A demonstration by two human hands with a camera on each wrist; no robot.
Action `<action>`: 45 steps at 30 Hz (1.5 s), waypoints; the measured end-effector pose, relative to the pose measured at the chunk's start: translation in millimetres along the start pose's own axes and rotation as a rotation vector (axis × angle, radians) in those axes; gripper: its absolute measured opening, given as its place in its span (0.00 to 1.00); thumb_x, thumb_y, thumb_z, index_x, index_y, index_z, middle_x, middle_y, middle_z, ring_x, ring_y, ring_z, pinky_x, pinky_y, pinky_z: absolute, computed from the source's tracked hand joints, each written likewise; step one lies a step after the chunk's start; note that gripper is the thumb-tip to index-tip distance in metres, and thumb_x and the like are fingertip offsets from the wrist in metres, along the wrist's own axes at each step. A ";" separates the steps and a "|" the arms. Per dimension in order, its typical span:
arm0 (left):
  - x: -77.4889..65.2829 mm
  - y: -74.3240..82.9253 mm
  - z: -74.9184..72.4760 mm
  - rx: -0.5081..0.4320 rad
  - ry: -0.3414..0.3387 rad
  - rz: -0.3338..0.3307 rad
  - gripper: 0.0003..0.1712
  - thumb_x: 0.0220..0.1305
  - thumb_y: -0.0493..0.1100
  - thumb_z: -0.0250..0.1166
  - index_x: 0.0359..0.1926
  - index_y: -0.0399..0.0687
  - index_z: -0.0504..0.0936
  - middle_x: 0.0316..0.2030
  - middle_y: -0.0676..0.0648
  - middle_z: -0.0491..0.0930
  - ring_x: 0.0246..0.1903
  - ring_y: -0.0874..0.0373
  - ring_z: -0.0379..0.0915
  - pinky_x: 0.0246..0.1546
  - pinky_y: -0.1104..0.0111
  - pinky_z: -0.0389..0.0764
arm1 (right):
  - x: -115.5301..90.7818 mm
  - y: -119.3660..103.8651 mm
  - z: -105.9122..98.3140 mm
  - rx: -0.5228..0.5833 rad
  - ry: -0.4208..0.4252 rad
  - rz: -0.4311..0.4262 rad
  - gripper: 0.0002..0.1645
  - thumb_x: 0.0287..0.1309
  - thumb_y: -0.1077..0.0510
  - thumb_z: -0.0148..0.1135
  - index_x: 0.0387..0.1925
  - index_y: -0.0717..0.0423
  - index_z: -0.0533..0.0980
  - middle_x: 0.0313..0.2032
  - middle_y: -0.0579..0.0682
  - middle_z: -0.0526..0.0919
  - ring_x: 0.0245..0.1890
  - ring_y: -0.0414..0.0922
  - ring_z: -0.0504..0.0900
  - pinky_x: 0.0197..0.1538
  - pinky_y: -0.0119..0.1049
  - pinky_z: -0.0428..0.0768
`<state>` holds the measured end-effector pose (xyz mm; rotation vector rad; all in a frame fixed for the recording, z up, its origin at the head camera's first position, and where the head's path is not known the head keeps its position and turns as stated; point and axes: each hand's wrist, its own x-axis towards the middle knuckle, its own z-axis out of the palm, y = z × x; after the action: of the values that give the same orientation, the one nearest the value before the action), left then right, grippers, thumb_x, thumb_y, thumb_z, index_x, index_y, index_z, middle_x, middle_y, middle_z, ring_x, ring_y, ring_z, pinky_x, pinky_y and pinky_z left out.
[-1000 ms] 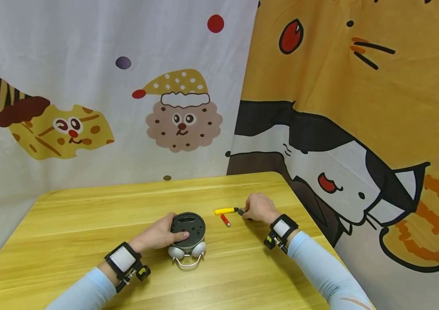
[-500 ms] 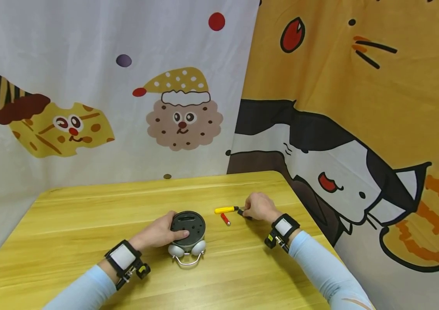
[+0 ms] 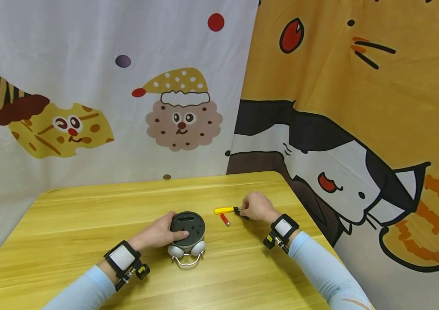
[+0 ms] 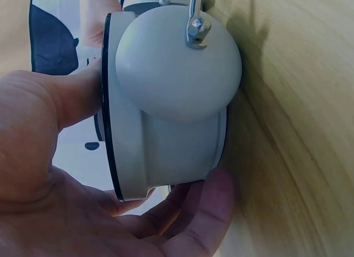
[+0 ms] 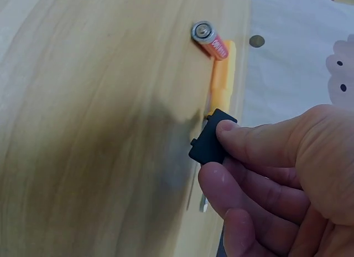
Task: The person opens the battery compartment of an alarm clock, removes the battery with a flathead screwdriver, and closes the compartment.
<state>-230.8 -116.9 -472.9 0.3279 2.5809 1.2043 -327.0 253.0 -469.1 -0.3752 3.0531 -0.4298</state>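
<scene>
Face down on the table lies a twin-bell alarm clock (image 3: 194, 224), its black back up and its grey bells and handle toward me. My left hand (image 3: 158, 232) grips it from the left, thumb on the back and fingers around the side; the left wrist view shows the bell (image 4: 177, 63) close up. An oblong slot (image 3: 187, 219) shows in the back. My right hand (image 3: 258, 207) pinches a small black battery cover (image 5: 211, 139) with tabs between thumb and index finger, low over the table, beside a yellow-handled screwdriver (image 3: 224, 210).
A red battery (image 3: 225, 220) lies between the clock and my right hand, just in front of the screwdriver. The wooden table (image 3: 99, 211) ends at the back against a cartoon-printed curtain (image 3: 87, 56), which also hangs along the right side.
My right hand has shifted slightly left, and the battery cover has turned a little in its fingers. The left hand and the clock stay in place.
</scene>
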 end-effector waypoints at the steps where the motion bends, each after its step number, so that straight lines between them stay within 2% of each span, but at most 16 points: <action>1: 0.2 -0.2 0.1 -0.001 0.000 -0.001 0.44 0.71 0.56 0.79 0.74 0.33 0.73 0.62 0.34 0.86 0.59 0.45 0.83 0.67 0.43 0.82 | -0.3 -1.0 -1.0 0.001 0.006 -0.006 0.16 0.62 0.51 0.86 0.22 0.43 0.86 0.24 0.40 0.85 0.24 0.42 0.79 0.28 0.35 0.71; 13: -1.2 0.7 -0.8 0.007 -0.004 0.000 0.44 0.71 0.56 0.79 0.74 0.33 0.73 0.63 0.34 0.86 0.59 0.45 0.83 0.67 0.43 0.83 | -1.7 -14.7 -7.2 0.005 0.050 -0.068 0.12 0.65 0.51 0.84 0.26 0.43 0.89 0.24 0.39 0.86 0.25 0.41 0.78 0.31 0.34 0.71; 24: -0.8 2.0 -2.6 0.033 -0.003 -0.018 0.47 0.70 0.58 0.79 0.75 0.33 0.72 0.63 0.34 0.86 0.59 0.45 0.84 0.67 0.43 0.83 | -2.6 -32.0 -10.1 0.015 0.135 -0.138 0.11 0.66 0.52 0.83 0.27 0.43 0.89 0.25 0.38 0.88 0.26 0.39 0.78 0.32 0.34 0.74; 35: -0.9 1.9 -2.9 0.038 0.002 -0.022 0.45 0.70 0.58 0.80 0.73 0.33 0.74 0.61 0.35 0.87 0.57 0.46 0.84 0.65 0.44 0.84 | -2.7 -57.3 -12.3 0.022 0.219 -0.275 0.07 0.67 0.52 0.82 0.32 0.44 0.91 0.28 0.38 0.91 0.27 0.34 0.79 0.35 0.33 0.76; 45: 1.8 0.2 -2.4 0.042 0.002 -0.037 0.46 0.68 0.59 0.81 0.73 0.35 0.74 0.61 0.36 0.87 0.57 0.46 0.84 0.64 0.44 0.84 | 0.9 -77.3 -12.4 0.036 0.231 -0.341 0.06 0.67 0.51 0.82 0.34 0.44 0.92 0.30 0.39 0.93 0.28 0.34 0.79 0.36 0.32 0.75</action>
<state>-233.3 -118.0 -471.6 0.2860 2.6053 1.1404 -310.7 183.9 -435.9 -0.9116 3.1981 -0.5774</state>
